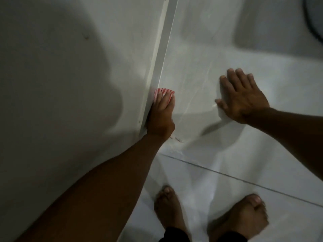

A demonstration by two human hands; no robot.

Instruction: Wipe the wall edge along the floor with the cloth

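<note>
A red-and-white striped cloth point(160, 92) shows under the fingers of my left hand point(161, 114). That hand presses the cloth against the white skirting strip point(166, 41), where the grey wall point(70, 75) meets the pale tiled floor point(227, 154). Only the cloth's front edge peeks past the fingertips; the hand covers the rest. My right hand point(243, 100) lies flat on the floor to the right, fingers spread, holding nothing.
My two bare feet point(209, 213) stand on the tiles at the bottom. A dark grout line point(244, 180) crosses the floor in front of them. A dark curved object point(314, 18) sits at the top right corner. My shadow falls on the wall at left.
</note>
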